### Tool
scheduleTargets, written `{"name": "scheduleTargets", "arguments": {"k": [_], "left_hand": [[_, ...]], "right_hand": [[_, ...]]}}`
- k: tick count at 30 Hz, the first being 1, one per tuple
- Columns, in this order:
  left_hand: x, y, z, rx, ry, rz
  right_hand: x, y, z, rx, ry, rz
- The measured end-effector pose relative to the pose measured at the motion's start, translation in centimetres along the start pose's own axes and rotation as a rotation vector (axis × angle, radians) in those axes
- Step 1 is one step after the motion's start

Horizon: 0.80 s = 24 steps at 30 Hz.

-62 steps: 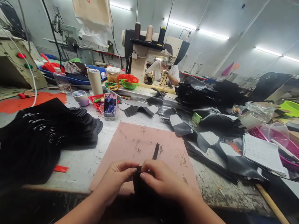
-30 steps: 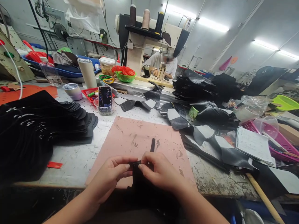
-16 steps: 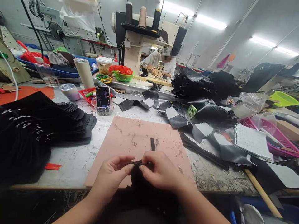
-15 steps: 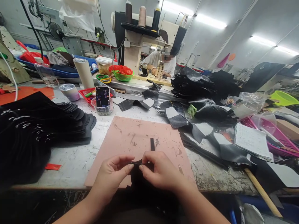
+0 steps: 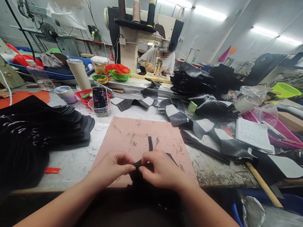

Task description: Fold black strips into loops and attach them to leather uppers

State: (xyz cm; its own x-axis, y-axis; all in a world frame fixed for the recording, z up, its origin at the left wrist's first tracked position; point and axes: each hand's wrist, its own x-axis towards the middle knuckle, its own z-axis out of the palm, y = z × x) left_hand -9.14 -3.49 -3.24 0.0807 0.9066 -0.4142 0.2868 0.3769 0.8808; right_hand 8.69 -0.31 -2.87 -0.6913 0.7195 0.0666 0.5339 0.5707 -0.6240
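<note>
A piece of black material (image 5: 139, 178), leather or fabric, is pinched by its upper edge between both my hands at the front of the table. My left hand (image 5: 118, 164) closes thumb and fingers on the edge from the left. Close beside it, my right hand (image 5: 161, 170) grips the same edge with thumb and bent forefinger. The lower part of the piece hangs into shadow, and a dark corner shows behind my right hand. Beneath lies a pink board (image 5: 123, 135). A narrow black strip (image 5: 150, 143) rests on it, just beyond my fingers.
Left, a tall stack of black pieces (image 5: 47, 129); behind it, a phone (image 5: 100, 98) stands in a clear bowl. Black pieces with white patches (image 5: 204, 126), a notebook (image 5: 253, 134) and a wooden handle (image 5: 264, 184) lie right. A person sits behind the sewing machine (image 5: 129, 44).
My left hand has turned flatter and its fingers have closed in more on the edge. A dark corner of the piece now shows beyond my right hand. The view has shifted slightly.
</note>
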Motion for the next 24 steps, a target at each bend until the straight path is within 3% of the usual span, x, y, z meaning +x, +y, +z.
{"name": "scheduleTargets", "arguments": {"k": [6,14,19,24], "left_hand": [[-0.3,0.1,0.4,-0.046,0.021,-0.012],[0.0,0.8,0.0,0.136,-0.128,0.1],[0.1,1.1,0.1,0.305,-0.109,0.16],[0.0,1.5,0.0,0.402,-0.064,0.188]], "right_hand": [[0.0,0.1,-0.4,0.013,0.006,0.029],[0.1,-0.2,-0.6,-0.028,-0.037,0.006],[0.1,-0.3,-0.3,-0.115,-0.049,-0.059],[0.2,-0.5,-0.8,-0.044,-0.05,-0.104]]}}
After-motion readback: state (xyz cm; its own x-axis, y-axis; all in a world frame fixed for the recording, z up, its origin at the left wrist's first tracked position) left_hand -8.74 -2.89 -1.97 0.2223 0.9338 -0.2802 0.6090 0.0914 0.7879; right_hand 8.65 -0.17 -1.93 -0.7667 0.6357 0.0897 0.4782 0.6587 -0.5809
